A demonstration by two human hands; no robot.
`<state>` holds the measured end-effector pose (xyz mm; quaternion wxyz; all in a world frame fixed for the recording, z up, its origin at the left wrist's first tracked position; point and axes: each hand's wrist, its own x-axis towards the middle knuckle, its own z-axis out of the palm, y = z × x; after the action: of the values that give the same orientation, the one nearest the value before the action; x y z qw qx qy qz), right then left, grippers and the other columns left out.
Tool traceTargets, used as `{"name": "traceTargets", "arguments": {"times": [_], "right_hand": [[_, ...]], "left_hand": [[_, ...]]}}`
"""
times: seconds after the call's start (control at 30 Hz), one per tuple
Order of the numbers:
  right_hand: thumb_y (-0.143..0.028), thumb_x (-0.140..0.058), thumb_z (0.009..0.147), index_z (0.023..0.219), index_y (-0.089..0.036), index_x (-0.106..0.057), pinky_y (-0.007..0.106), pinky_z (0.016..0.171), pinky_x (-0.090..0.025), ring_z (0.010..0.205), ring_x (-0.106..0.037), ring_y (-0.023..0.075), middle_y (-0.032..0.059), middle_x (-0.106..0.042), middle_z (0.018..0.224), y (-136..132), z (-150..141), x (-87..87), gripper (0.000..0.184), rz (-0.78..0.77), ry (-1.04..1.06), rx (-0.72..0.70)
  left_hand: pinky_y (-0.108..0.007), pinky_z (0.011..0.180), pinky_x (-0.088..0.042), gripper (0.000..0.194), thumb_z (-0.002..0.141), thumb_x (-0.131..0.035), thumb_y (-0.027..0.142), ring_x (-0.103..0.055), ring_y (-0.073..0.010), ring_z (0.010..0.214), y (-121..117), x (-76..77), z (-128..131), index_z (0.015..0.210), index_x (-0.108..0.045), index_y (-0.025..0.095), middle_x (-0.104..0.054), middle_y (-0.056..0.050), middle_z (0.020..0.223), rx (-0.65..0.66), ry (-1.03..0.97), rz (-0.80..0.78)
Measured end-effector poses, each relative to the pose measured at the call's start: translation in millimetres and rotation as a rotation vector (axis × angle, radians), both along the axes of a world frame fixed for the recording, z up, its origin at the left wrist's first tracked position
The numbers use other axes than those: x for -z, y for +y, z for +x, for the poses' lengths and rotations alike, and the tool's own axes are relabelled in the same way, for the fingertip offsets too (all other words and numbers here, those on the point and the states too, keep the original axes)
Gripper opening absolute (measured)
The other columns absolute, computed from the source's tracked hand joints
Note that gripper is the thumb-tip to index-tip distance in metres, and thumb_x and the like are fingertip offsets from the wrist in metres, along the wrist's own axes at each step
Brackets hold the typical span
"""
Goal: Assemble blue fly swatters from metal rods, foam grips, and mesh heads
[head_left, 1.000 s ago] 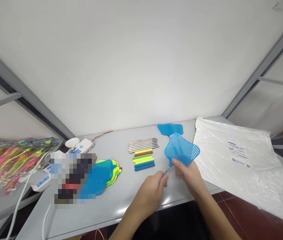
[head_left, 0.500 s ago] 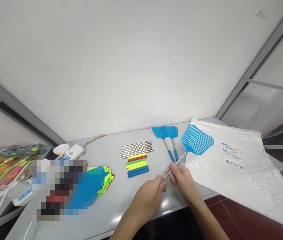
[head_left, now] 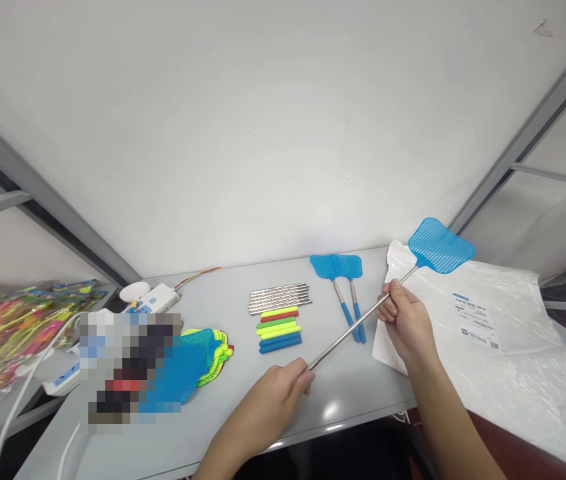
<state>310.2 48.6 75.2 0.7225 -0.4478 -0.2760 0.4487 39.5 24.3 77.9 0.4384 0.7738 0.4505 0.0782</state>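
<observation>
A blue fly swatter with a telescopic metal rod [head_left: 347,333] is stretched out between my hands above the grey table [head_left: 223,407]. My left hand [head_left: 283,393] pinches the rod's lower end. My right hand [head_left: 405,320] grips the rod near the blue mesh head [head_left: 440,247], which hangs over a white plastic bag [head_left: 493,333]. Two finished blue swatters [head_left: 345,287] lie on the table between my hands.
A row of metal rods [head_left: 279,297] and coloured handle grips [head_left: 279,327] lie mid-table. A pile of blue and green mesh heads [head_left: 203,357] sits to the left beside a blurred patch. A power strip [head_left: 150,303] and bags of coloured swatters [head_left: 7,327] are far left.
My hands have drawn apart and the rod has grown much longer. My right hand slid up and right with the mesh head, now over the white bag.
</observation>
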Motion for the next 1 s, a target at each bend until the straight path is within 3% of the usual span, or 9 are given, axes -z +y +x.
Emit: {"name": "traceTargets", "arguments": {"times": [0.07,0.17,0.3,0.4,0.57,0.73,1.0], "right_hand": [[-0.049,-0.064,0.084,0.078,-0.018,-0.063,0.022,0.047,-0.027,0.046,-0.03,0.007,-0.0077,-0.032,0.048,-8.6,-19.4,9.9,0.031,-0.059,-0.049,-0.051],[-0.052,-0.06,0.086,0.079,-0.017,-0.063,0.024,0.048,-0.028,0.047,-0.035,0.0081,-0.0062,-0.038,0.048,-23.4,-52.0,27.0,0.036,-0.159,-0.181,-0.24],[-0.056,-0.051,0.089,0.079,-0.018,-0.063,0.025,0.049,-0.028,0.047,-0.034,0.0094,-0.0053,-0.039,0.048,-34.2,-74.2,39.8,0.042,-0.156,-0.23,-0.35],[-0.055,-0.055,0.088,0.077,-0.017,-0.064,0.026,0.049,-0.027,0.049,-0.034,0.0097,-0.0053,-0.037,0.048,-29.4,-62.2,35.9,0.04,-0.164,-0.248,-0.261],[-0.049,-0.063,0.085,0.072,-0.017,-0.06,0.023,0.047,-0.026,0.048,-0.026,0.0074,-0.0077,-0.027,0.052,-10.8,-15.1,10.3,0.035,-0.012,-0.045,-0.042],[-0.046,-0.065,0.085,0.072,-0.016,-0.06,0.021,0.047,-0.029,0.049,-0.026,0.007,-0.0075,-0.027,0.054,-4.3,14.6,-8.4,0.033,0.036,-0.029,0.009],[-0.047,-0.065,0.084,0.072,-0.018,-0.06,0.023,0.044,-0.029,0.049,-0.023,0.0084,-0.0075,-0.024,0.054,-0.4,24.3,-16.1,0.032,0.06,-0.016,0.059]], "left_hand": [[-0.027,0.076,-0.036,0.04,0.1,-0.027,0.047,-0.055,-0.0181,0.087,1.2,-3.2,-2.0,0.086,-0.056,0.024,-0.06,0.001,0.084,0.004,-0.005,0.008],[-0.027,0.072,-0.036,0.039,0.1,-0.028,0.046,-0.055,-0.0189,0.081,1.9,-3.0,-1.2,0.087,-0.057,0.023,-0.061,0.0,0.081,0.005,0.021,0.031],[-0.028,0.074,-0.037,0.043,0.1,-0.028,0.046,-0.056,-0.0191,0.081,2.3,1.7,-3.3,0.081,-0.059,0.022,-0.061,-0.001,0.079,0.013,0.016,0.026],[-0.027,0.076,-0.037,0.044,0.1,-0.029,0.046,-0.055,-0.0181,0.083,3.3,2.3,-13.8,0.078,-0.058,0.021,-0.06,0.0,0.079,0.006,0.0,-0.001],[-0.025,0.067,-0.035,0.043,0.099,-0.029,0.045,-0.049,-0.0148,0.071,1.9,-3.1,-41.4,0.073,-0.051,0.02,-0.051,0.003,0.071,0.02,0.046,0.006],[-0.024,0.061,-0.031,0.043,0.098,-0.031,0.049,-0.044,-0.013,0.064,-3.0,-3.2,-61.2,0.07,-0.045,0.02,-0.046,0.004,0.066,0.035,0.068,0.006],[-0.024,0.062,-0.031,0.043,0.099,-0.03,0.049,-0.046,-0.0134,0.067,-0.9,-5.3,-69.2,0.072,-0.047,0.02,-0.049,0.003,0.068,0.041,0.082,-0.001]]}}
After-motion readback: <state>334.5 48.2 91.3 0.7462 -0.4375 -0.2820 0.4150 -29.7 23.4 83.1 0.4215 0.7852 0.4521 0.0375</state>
